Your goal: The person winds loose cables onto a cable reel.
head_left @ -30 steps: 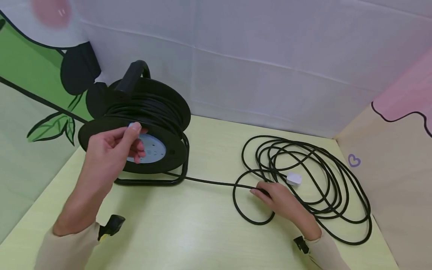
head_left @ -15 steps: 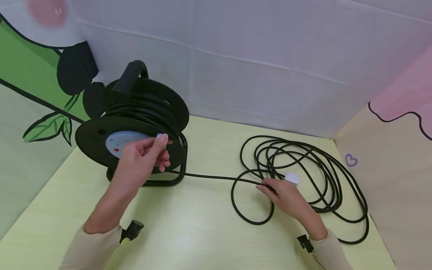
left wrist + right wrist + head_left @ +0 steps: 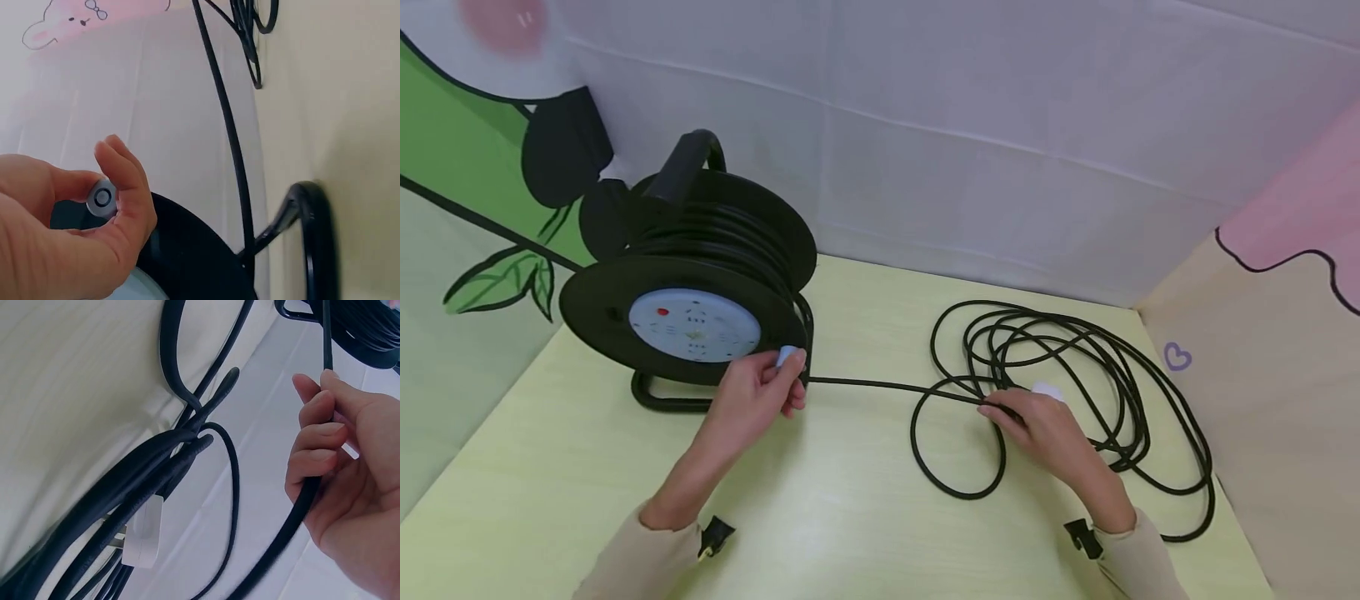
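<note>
1. Your left hand (image 3: pixel 752 392) is pinching the small pale-blue knob (image 3: pixel 787 354) between thumb and fingers; the left wrist view is showing the knob's round end in that grip.
2. That knob is now sitting at the lower right of the front flange of the black cable reel (image 3: pixel 700 271). A second ago you were holding it higher, above the pale-blue socket disc (image 3: pixel 695 325), and half a second ago it was at the disc's right.
3. The disc is turning with it: its red spot (image 3: pixel 662 312) is now showing at the upper left, where half a second ago it was showing at the lower left. Your hand is leaving the disc's face almost wholly uncovered this time.
4. The reel itself is standing at the left of the table (image 3: pixel 865 517), on its tubular frame (image 3: pixel 670 406), in nearly the same place as before.
5. Your right hand (image 3: pixel 1037 421) is holding the black cable (image 3: pixel 880 384) with curled fingers, and is staying close to its earlier spot.
6. The cable is running nearly straight from the reel to that hand, while the loose coils (image 3: pixel 1208 467) are lying at the right, much as they were.
7. The white plug (image 3: pixel 142 537) is resting among those coils; in the head view your right hand is now hiding more of it.
</note>
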Demonstrator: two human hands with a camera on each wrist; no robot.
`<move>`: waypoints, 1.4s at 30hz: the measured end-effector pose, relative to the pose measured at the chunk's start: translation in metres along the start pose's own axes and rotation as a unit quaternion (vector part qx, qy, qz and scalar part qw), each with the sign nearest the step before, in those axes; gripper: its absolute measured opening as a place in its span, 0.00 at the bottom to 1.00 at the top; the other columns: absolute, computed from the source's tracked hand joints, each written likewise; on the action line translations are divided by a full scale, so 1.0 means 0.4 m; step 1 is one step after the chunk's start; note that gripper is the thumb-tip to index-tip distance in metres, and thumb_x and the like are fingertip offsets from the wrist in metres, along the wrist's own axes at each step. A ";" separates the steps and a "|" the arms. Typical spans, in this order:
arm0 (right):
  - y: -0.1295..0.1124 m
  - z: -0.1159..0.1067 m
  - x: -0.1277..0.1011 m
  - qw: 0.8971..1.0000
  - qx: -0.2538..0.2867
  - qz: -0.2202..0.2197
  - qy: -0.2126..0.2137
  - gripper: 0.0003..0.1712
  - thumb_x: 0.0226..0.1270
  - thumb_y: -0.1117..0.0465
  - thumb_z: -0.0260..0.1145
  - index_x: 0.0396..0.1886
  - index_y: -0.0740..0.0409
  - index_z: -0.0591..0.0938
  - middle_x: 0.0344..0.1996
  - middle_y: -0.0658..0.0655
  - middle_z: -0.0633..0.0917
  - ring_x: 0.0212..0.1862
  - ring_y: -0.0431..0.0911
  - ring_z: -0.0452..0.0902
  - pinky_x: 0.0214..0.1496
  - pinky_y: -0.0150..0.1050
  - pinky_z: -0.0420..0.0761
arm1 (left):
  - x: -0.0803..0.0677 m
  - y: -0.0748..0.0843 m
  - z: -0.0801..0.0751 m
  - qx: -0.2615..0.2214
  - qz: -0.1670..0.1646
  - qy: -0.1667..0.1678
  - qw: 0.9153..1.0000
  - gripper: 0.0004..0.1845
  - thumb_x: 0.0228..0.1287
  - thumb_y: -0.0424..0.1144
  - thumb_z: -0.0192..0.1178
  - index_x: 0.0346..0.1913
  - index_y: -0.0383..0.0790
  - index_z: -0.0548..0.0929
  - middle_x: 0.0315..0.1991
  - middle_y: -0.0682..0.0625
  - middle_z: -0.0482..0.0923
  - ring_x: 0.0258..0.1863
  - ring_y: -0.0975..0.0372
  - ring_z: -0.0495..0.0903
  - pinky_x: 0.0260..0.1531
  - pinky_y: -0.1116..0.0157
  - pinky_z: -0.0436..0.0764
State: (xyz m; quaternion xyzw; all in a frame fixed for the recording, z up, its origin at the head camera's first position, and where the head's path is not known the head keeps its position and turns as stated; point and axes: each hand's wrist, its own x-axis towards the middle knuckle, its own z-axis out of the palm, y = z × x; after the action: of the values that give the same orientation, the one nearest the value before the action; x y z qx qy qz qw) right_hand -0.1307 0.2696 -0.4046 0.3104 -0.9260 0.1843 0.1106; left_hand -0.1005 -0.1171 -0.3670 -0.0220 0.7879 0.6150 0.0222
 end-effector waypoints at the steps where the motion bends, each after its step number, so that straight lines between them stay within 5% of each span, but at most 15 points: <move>1: 0.000 -0.001 0.000 1.000 0.001 0.000 0.001 0.04 0.67 0.61 0.74 0.39 0.55 0.89 0.35 0.49 0.90 0.36 0.42 0.87 0.37 0.41 0.86 | 0.000 -0.009 -0.002 0.003 -0.003 0.000 1.000 0.20 0.79 0.47 0.57 0.39 0.30 0.80 0.26 0.46 0.82 0.23 0.58 0.83 0.28 0.66 0.85; 16: 0.001 -0.022 0.001 1.000 0.000 0.007 -0.002 0.04 0.68 0.60 0.73 0.38 0.56 0.88 0.34 0.48 0.89 0.35 0.42 0.86 0.37 0.42 0.85 | 0.003 -0.097 -0.041 0.056 -0.023 -0.025 0.998 0.19 0.80 0.43 0.55 0.43 0.25 0.79 0.25 0.47 0.83 0.25 0.54 0.84 0.28 0.64 0.85; 24: 0.008 -0.058 -0.005 1.000 -0.007 0.020 0.007 0.04 0.66 0.58 0.74 0.34 0.51 0.87 0.27 0.41 0.84 0.27 0.33 0.75 0.30 0.36 0.79 | -0.001 -0.133 -0.078 0.078 -0.036 -0.021 0.996 0.17 0.80 0.41 0.55 0.45 0.23 0.79 0.26 0.46 0.83 0.26 0.54 0.85 0.29 0.65 0.85; 31: 0.042 -0.102 -0.028 0.998 -0.003 0.064 0.012 0.13 0.67 0.55 0.74 0.25 0.44 0.80 0.15 0.36 0.65 0.18 0.31 0.56 0.21 0.31 0.61 | -0.011 -0.158 -0.124 0.099 -0.067 -0.022 0.993 0.21 0.81 0.44 0.53 0.47 0.23 0.78 0.28 0.47 0.84 0.28 0.57 0.85 0.31 0.65 0.86; 42: 0.063 -0.131 -0.059 0.997 0.004 0.071 0.018 0.11 0.63 0.57 0.77 0.25 0.45 0.83 0.15 0.35 0.67 0.19 0.31 0.58 0.22 0.31 0.61 | -0.010 -0.195 -0.226 0.080 -0.102 -0.024 0.991 0.28 0.82 0.49 0.50 0.55 0.19 0.75 0.34 0.46 0.85 0.32 0.62 0.86 0.35 0.69 0.86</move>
State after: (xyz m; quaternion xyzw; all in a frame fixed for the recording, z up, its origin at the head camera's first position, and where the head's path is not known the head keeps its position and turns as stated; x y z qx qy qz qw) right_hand -0.1229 0.3222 -0.3715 0.2407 -0.9430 0.2005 0.1124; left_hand -0.0925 -0.2236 -0.4206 -0.0853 0.8273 0.5451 0.1057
